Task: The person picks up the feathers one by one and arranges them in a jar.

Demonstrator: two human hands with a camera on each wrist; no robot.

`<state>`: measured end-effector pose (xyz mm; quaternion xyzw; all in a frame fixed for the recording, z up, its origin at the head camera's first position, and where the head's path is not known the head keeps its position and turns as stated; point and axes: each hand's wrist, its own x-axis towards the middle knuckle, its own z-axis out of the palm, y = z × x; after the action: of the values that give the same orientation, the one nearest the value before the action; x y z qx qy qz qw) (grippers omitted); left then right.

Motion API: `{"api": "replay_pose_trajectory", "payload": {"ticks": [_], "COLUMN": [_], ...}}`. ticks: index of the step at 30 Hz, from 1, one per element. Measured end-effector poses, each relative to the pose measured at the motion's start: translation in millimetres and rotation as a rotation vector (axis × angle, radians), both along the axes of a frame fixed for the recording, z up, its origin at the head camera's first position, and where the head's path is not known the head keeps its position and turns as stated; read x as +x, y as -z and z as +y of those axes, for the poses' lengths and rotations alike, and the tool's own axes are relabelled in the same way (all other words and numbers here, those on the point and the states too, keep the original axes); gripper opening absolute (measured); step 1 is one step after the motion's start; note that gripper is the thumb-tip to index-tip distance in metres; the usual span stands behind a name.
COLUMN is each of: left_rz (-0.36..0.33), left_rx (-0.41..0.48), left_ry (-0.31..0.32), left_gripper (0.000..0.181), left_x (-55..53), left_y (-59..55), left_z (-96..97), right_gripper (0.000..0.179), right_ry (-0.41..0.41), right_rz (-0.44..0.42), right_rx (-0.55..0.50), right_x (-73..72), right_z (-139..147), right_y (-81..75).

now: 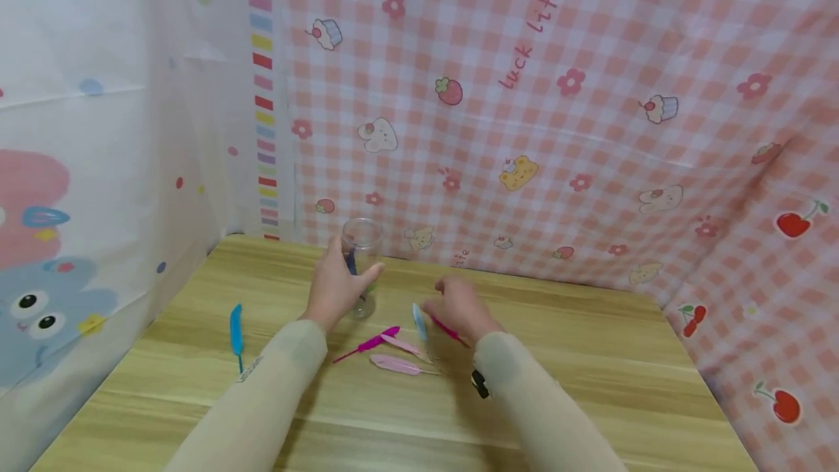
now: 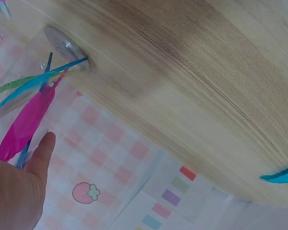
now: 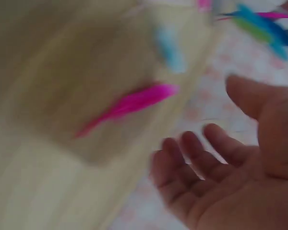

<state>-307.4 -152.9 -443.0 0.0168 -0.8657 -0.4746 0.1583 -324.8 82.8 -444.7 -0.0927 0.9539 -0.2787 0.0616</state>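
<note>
My left hand [image 1: 333,284] grips a clear jar [image 1: 367,257] standing upright near the table's back edge. Inside the jar, the left wrist view shows a magenta feather [image 2: 29,120], a bright blue feather [image 2: 26,88], a green feather [image 2: 12,86] and a dark blue one partly hidden. My right hand [image 1: 460,306] hovers to the jar's right, its fingers loosely bent and nothing held. Just below it lies another magenta feather [image 3: 134,103], blurred in the right wrist view. Beside that is a light blue feather [image 1: 419,320].
Between my forearms lie a magenta feather [image 1: 376,341] and two pale pink feathers, the larger [image 1: 395,364] nearer me. A blue feather [image 1: 237,330] rests at the left of the wooden table [image 1: 590,377]. Checked cloth [image 1: 590,130] hangs behind, patterned white cloth [image 1: 79,130] at left.
</note>
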Motion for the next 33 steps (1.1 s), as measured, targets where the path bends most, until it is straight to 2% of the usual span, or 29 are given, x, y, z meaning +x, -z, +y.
{"api": "replay_pose_trajectory", "payload": {"ticks": [3, 5, 11, 18, 25, 28, 33], "left_rz": [-0.006, -0.005, 0.002, -0.002, -0.023, -0.021, -0.019], "left_rx": [-0.006, -0.008, -0.015, -0.005, -0.018, -0.017, -0.007], "left_ry": [0.003, 0.005, -0.001, 0.004, 0.006, 0.008, 0.009], "left_gripper": [0.084, 0.085, 0.083, 0.081, 0.084, 0.084, 0.084], "left_x": [-0.1, -0.4, -1.4, -1.7, 0.4, 0.8, 1.4], "left_y": [-0.9, -1.2, -0.6, 1.3, 2.2, 2.0, 0.9], "left_z": [0.2, 0.2, 0.2, 0.1, -0.4, -0.5, -0.4], "right_gripper": [0.05, 0.045, 0.025, 0.012, 0.009, 0.009, 0.009], "right_ry": [-0.045, -0.067, -0.081, -0.111, -0.096, -0.104, -0.136], "right_rz": [-0.041, -0.04, -0.04, -0.028, -0.047, -0.023, 0.039], "right_rx": [0.17, 0.222, 0.217, 0.245, 0.25, 0.264, 0.345], "right_x": [0.8, 1.4, 3.6, 4.5, 8.1, 10.2, 15.3], "right_z": [11.8, 15.2, 12.4, 8.1, 10.0, 10.2, 5.7], "right_y": [14.3, 19.3, 19.3, 23.7, 26.5, 24.9, 25.2]}}
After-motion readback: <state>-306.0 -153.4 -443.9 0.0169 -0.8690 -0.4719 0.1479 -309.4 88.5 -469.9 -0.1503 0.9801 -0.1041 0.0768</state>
